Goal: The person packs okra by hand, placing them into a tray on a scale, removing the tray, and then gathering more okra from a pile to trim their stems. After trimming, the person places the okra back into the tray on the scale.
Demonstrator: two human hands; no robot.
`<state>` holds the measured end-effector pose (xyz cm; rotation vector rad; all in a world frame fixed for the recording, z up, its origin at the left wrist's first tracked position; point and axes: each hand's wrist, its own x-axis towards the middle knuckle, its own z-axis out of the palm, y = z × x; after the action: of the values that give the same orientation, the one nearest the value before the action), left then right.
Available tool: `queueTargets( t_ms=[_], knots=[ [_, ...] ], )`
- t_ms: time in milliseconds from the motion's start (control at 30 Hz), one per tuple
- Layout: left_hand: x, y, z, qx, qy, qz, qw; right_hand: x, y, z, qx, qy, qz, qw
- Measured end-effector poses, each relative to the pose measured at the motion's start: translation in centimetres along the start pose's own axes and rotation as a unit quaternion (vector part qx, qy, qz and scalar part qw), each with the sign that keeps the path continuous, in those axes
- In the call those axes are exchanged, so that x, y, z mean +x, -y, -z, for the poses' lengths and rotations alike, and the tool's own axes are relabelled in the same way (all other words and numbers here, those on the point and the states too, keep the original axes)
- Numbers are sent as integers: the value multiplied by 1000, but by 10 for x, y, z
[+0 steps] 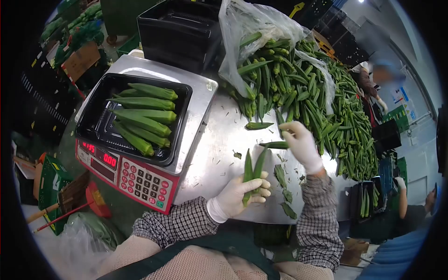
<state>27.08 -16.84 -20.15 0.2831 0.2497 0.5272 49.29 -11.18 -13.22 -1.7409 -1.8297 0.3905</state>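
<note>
My left hand (245,192), in a white glove, is closed around two okra pods (253,173) whose tips point up. Over the metal table, my gloved right hand (302,145) has its fingers bent, thumb and forefinger pinched at a slim okra pod (279,117). Another okra pod (274,145) lies just beneath that hand, its end beside the palm. A short okra pod (259,125) rests alone a bit farther off. To the left, a black tray (179,133) with several okra pods sits on a digital scale (198,107) with red lit digits.
A large heap of okra (322,121) covers the table's far right, partly under a clear plastic bag (259,21). Leaf scraps (280,176) lie on the metal tabletop (219,158). Stacked black trays (179,39) stand behind the scale. Co-workers (406,210) are at the right.
</note>
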Motion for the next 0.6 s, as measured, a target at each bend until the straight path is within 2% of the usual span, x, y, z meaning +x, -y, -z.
queueTargets(
  t_ms=[33, 167, 267, 300, 333, 400, 500, 600],
  knots=[
    [0, 1, -1, -11, -42, -11, 999, 12, -17, -19, -110, -17, 40, 993],
    [1, -4, 1, -13, -100, -7, 995, 34, -30, -52, -210, 30, 36, 977],
    [1, -4, 6, -19, -109, -14, 994, 27, -12, -24, -20, 80, -75, 994],
    [1, -4, 5, -23, -101, -17, 994, 21, -15, -15, 19, 96, -72, 993],
    [0, -5, 4, -27, -93, -16, 995, 15, 10, 1, 114, 147, -164, 969],
    [-1, -4, 2, -34, -81, -9, 996, -2, 19, 17, 301, 188, -219, 909],
    [-1, -5, 0, -29, -88, -6, 996, -19, 8, 29, 365, 261, -226, 864],
    [-1, -5, 13, -49, 4, 31, 998, -29, 27, 45, 276, 355, -191, 873]
  ],
)
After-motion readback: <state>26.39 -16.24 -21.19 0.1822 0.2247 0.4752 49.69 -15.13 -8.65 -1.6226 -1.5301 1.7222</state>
